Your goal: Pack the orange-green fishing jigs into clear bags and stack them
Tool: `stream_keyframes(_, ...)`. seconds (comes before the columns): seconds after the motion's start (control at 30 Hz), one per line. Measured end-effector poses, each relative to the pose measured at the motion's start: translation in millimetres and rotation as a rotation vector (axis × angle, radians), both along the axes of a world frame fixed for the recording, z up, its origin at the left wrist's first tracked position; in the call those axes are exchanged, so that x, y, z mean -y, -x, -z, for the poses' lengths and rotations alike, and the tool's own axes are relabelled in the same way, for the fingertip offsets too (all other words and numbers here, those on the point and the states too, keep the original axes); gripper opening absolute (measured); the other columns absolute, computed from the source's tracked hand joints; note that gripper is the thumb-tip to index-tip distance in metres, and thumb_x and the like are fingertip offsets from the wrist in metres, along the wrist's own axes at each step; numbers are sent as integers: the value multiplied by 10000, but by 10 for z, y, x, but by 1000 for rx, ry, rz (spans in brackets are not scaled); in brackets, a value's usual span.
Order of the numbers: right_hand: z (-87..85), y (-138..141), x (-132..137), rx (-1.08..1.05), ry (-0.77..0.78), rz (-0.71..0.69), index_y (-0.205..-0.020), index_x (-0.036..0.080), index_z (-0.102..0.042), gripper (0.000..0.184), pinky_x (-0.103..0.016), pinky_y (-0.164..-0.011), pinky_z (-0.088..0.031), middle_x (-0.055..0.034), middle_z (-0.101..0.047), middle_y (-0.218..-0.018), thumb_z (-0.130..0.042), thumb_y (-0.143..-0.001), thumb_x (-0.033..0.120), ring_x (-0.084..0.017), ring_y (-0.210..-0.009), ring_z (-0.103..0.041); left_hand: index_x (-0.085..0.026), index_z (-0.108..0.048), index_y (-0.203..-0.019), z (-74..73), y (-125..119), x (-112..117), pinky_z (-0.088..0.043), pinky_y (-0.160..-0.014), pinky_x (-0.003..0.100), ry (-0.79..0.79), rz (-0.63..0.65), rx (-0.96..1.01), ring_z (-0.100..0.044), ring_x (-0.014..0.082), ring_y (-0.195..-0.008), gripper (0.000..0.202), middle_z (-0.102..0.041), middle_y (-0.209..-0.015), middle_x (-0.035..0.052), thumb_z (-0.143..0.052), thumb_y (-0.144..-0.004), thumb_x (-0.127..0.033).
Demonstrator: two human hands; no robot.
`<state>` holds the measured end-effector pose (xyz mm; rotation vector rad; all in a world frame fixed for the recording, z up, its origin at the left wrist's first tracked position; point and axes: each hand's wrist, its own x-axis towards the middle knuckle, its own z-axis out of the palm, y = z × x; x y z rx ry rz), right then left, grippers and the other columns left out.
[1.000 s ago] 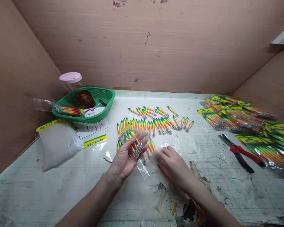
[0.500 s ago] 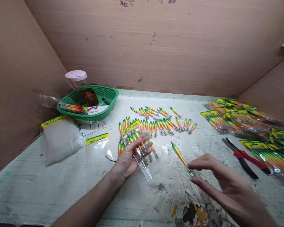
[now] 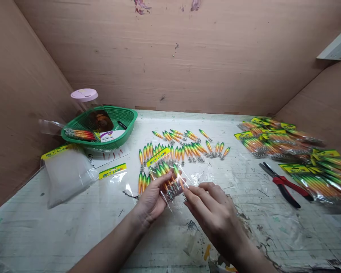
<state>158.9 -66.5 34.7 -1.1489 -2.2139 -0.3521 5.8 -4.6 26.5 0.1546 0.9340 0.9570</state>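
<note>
My left hand (image 3: 151, 200) is closed on a clear plastic bag (image 3: 158, 156) with a yellow "BCT LURE" header. Several green-to-orange fishing lures (image 3: 167, 182) lie side by side in that bag, hooks toward me. My right hand (image 3: 217, 214) pinches one more fishing lure (image 3: 177, 175) by its hook end, its green tip pointing away from me. This lure lies at the bag's right side, beside the others; whether it is inside the plastic I cannot tell. Beyond my hands, loose lures (image 3: 194, 151) are spread in rough rows on the table.
Red-handled pliers (image 3: 285, 184) lie at right, near piled bags of lures (image 3: 284, 140). At left are a green basket (image 3: 125, 138) holding a pink-lidded bottle (image 3: 84, 94), a stack of empty bags (image 3: 69, 174) and a single bag (image 3: 113, 171). Board walls (image 3: 159, 76) enclose the table.
My right hand has moved left with the lure, from apart over the table to the bag in my left hand. My left hand stays closed on the bag. The view has shifted slightly.
</note>
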Motion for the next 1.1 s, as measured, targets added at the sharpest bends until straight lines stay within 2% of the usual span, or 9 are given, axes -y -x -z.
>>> stream_keyframes(0.1, 26, -32, -1, -1, -32, 14, -1138, 135, -663, 273, -380, -721, -505, -108, -711, -885, -589, -879, 93, -229, -822, -579, -51, -711, -900, 8, 8, -8, -616, -778, 355, -18, 13, 1, -746, 237, -780, 161, -764, -849, 158, -559, -875, -96)
stream_keyframes(0.2, 32, -50, 6, -74, -16, -6, -1163, 110, -638, 304, -360, -681, -485, -86, -678, -791, -598, -867, 56, -205, -755, -550, -73, -709, -872, -1, 8, -2, -625, -743, 350, -16, 0, 5, -743, 223, -732, 128, -761, -794, 129, -581, -862, -87)
stream_keyframes(0.37, 50, -17, 7, -153, -10, 4, -1160, 115, -633, 295, -343, -675, -450, -59, -664, -721, -603, -872, 56, -199, -744, -530, -82, -706, -839, -29, 5, 19, -622, -643, 286, -6, -16, 0, -728, 185, -661, 122, -759, -780, 109, -586, -860, -69)
stream_keyframes(0.57, 73, 15, -6, -33, -15, 49, -1208, 113, -627, 305, -356, -704, -418, -62, -649, -759, -577, -909, 144, -209, -745, -515, -72, -706, -804, 15, -19, 25, -624, -657, 295, -5, -11, 7, -727, 186, -680, 119, -755, -777, 111, -601, -859, -73)
stream_keyframes(0.7, 84, 12, 19, -113, 30, 23, -1260, 114, -582, 341, -352, -725, -419, -60, -659, -806, -553, -921, 141, -200, -762, -523, -60, -712, -822, 39, -21, 17, -617, -650, 276, -4, 9, -13, -727, 182, -677, 136, -756, -782, 122, -590, -873, -92)
stream_keyframes(0.83, 101, -22, 42, -271, 49, 19, -1068, 157, -612, 216, -346, -726, -419, -45, -657, -780, -595, -877, 56, -186, -751, -535, -58, -720, -876, 45, -8, 11, -615, -645, 280, -17, 47, -18, -729, 189, -684, 138, -758, -790, 125, -595, -875, -118)
stream_keyframes(0.93, 103, -21, 27, -306, 43, 58, -903, 177, -589, 147, -323, -689, -397, -28, -636, -715, -609, -860, 38, -174, -716, -523, -55, -718, -883, 28, -25, 35, -616, -673, 280, -16, 42, -37, -726, 175, -687, 121, -761, -824, 116, -603, -853, -81)
stream_keyframes(1.03, 82, 18, 11, -307, 26, 86, -836, 185, -580, 154, -315, -680, -382, -11, -629, -670, -614, -854, 37, -167, -681, -514, -51, -713, -902, 15, -50, 72, -616, -672, 274, -14, 35, -43, -722, 165, -682, 122, -763, -849, 115, -607, -844, -63)
stream_keyframes(1.1, 54, 31, 11, -301, 33, 65, -865, 190, -600, 150, -333, -730, -392, -7, -661, -698, -617, -853, 42, -173, -709, -527, -48, -712, -938, 17, -52, 85, -617, -673, 276, -22, 57, -20, -727, 174, -696, 137, -766, -874, 128, -609, -859, -94)
